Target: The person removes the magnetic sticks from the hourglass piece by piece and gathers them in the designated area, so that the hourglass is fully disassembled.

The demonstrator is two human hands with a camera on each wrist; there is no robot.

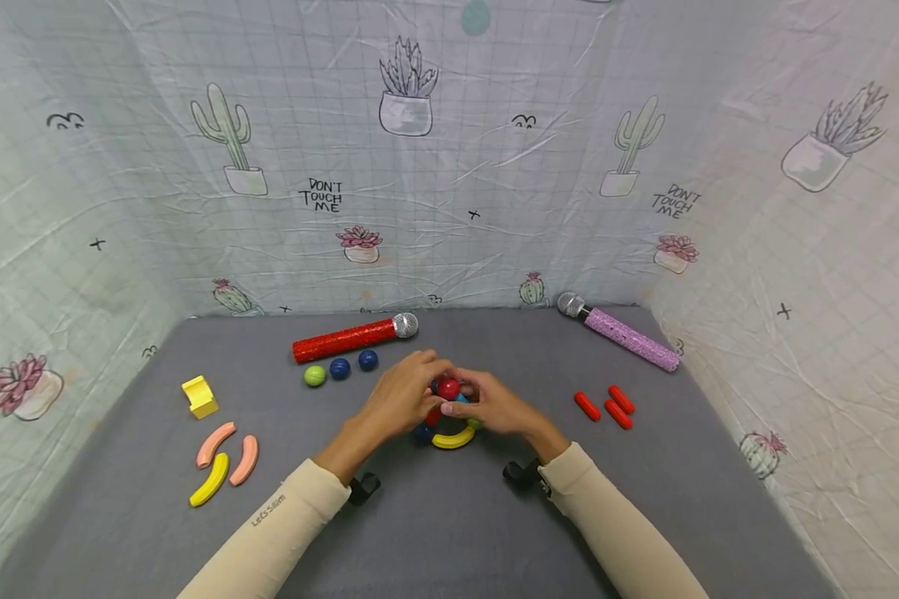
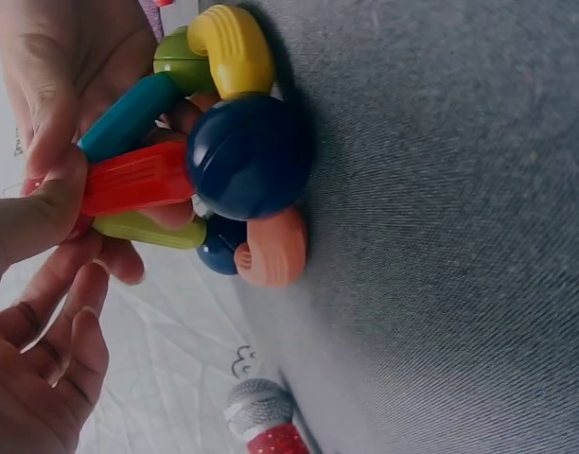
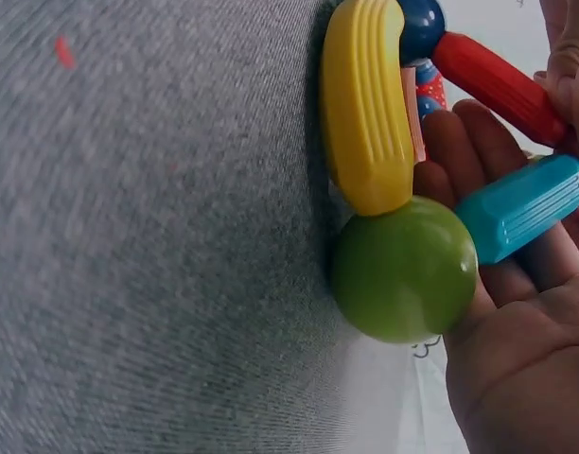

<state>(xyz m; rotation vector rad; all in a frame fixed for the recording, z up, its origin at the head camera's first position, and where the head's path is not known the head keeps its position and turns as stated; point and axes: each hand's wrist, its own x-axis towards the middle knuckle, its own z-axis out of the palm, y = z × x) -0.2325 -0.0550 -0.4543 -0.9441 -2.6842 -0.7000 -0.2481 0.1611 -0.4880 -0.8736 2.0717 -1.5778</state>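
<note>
Both hands meet around a small pyramid of magnetic sticks and balls standing on the grey table. A red ball (image 1: pixel 448 388) forms its top. My left hand (image 1: pixel 408 391) pinches at that top, its thumb over the upper end of a red stick (image 2: pixel 138 179). From the other side my right hand (image 1: pixel 498 405) holds the top, thumb at the upper end of a teal stick (image 3: pixel 522 208), fingers behind the sticks. At the base, a curved yellow stick (image 3: pixel 368 106) joins a green ball (image 3: pixel 405 270) to a dark blue ball (image 2: pixel 250 156). A curved pink stick (image 2: pixel 275 248) lies behind.
A red microphone (image 1: pixel 348 339) lies behind green and blue balls (image 1: pixel 340 368); a purple microphone (image 1: pixel 629 337) lies back right. Several red sticks (image 1: pixel 587 406) are at right. Left are a yellow block (image 1: pixel 200 397), pink curved sticks (image 1: pixel 216 443) and a yellow curved stick (image 1: pixel 210 481).
</note>
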